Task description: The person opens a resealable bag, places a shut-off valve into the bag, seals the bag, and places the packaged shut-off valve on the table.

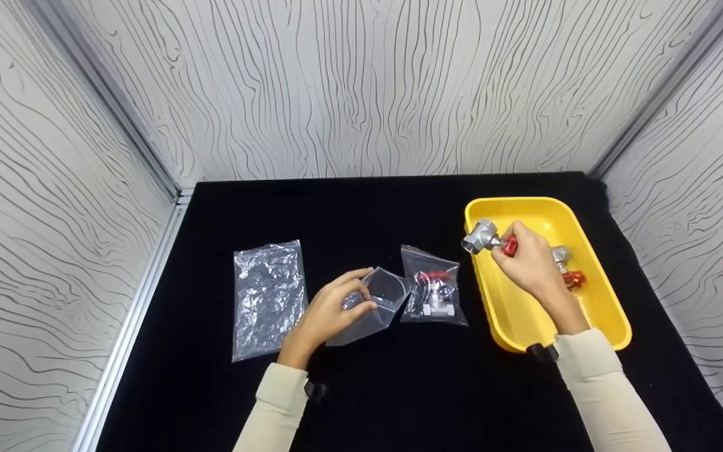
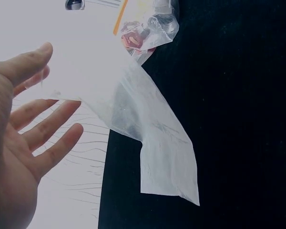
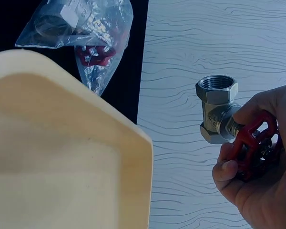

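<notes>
My left hand [image 1: 330, 307] holds a clear plastic bag [image 1: 371, 320] near its mouth, which gapes open. In the left wrist view the bag [image 2: 164, 148] hangs out past my fingers and its lower part is bent. Over the far left part of the yellow tray [image 1: 484, 298], my right hand [image 1: 531, 260] grips a metal valve [image 1: 481, 236] by its red handwheel [image 3: 250, 143]. The valve's threaded end faces up in the right wrist view. A second valve with a red handwheel [image 1: 573, 280] lies in the tray, partly hidden by my right hand and wrist.
Between the held bag and the tray lies a bagged valve [image 1: 438, 295] on the black cloth [image 1: 361, 213]. Another flat clear bag [image 1: 269, 301] rests at the left. Patterned white panels [image 1: 349, 88] wall the back and sides.
</notes>
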The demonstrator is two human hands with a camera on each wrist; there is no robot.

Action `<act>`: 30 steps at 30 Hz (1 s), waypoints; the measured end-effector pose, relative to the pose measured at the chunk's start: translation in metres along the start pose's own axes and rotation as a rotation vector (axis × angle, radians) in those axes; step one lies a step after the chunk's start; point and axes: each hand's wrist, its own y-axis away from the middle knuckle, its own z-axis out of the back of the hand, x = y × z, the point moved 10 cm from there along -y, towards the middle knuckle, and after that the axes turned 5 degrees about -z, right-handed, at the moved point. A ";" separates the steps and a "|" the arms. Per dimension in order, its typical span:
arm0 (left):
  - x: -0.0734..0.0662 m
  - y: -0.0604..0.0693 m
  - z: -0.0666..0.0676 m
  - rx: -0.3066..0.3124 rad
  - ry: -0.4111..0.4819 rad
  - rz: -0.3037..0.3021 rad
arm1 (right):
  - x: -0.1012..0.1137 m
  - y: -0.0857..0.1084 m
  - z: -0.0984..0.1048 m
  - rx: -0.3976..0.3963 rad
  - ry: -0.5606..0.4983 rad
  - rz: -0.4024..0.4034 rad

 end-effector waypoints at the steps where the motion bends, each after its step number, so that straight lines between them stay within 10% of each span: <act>1: 0.000 0.000 0.000 -0.001 0.000 0.000 | 0.002 0.001 0.000 0.001 0.000 0.004; 30: -0.002 0.000 0.003 -0.017 0.001 -0.017 | 0.052 0.019 -0.009 0.017 -0.029 0.109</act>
